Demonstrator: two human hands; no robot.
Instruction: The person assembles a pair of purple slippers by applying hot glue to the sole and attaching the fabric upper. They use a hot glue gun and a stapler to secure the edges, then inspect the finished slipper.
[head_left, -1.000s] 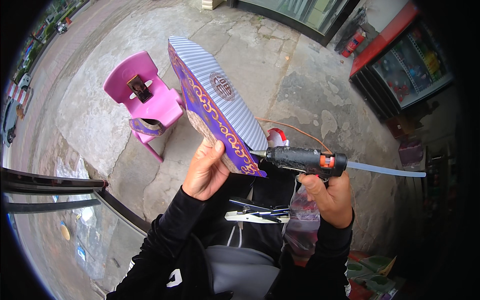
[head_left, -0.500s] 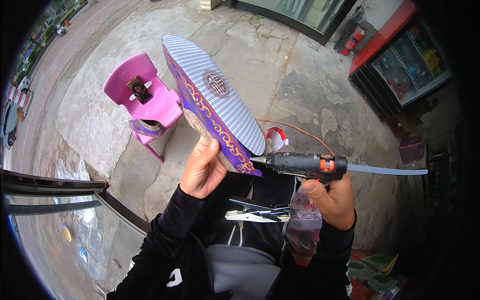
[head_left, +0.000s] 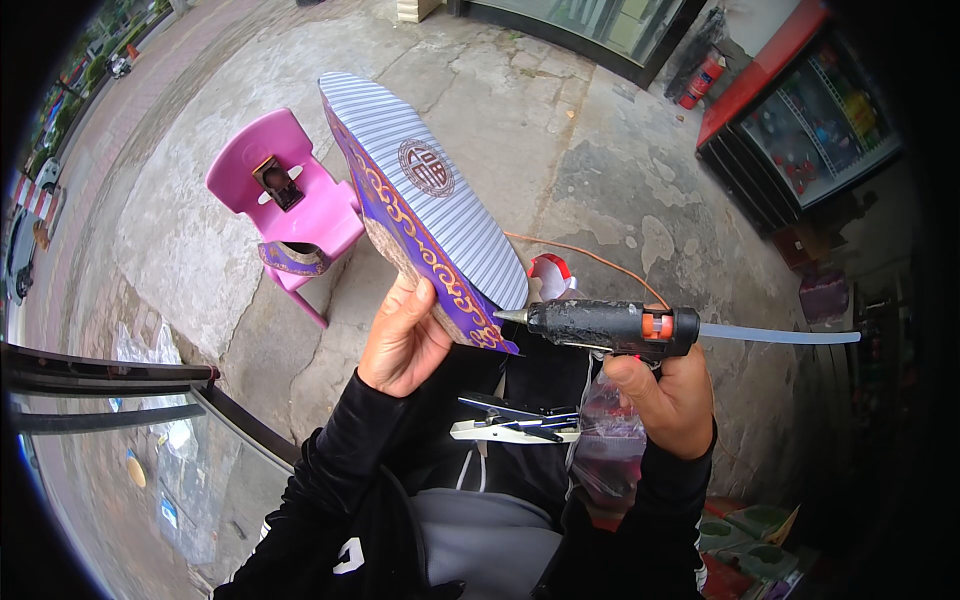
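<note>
A slipper sole (head_left: 450, 225) with blue-grey stripes and a round brown emblem tilts up in front of me. Along its left edge runs a purple fabric piece (head_left: 415, 245) with gold scrolls. My left hand (head_left: 405, 340) pinches this piece near its lower end, thumb on top. My right hand (head_left: 665, 395) is wrapped round the handle of a black glue gun (head_left: 600, 325), a pale glue stick (head_left: 780, 334) jutting from its back. The metal nozzle points left, at the gap between sole and fabric near the lower tip. I cannot tell whether it touches.
White and dark long-handled tools (head_left: 515, 422) lie on my lap beside a clear plastic bag (head_left: 610, 440). A pink chair (head_left: 315, 205) at the left bears a phone (head_left: 278, 184) and another purple piece (head_left: 292, 259). An orange cord (head_left: 590, 257) trails behind the gun. A red-framed fridge (head_left: 800, 130) stands right.
The sole and fabric have shifted slightly left in my left hand. The glue gun's nozzle has also moved a little left and up, along the fabric edge. Both grips stay the same.
</note>
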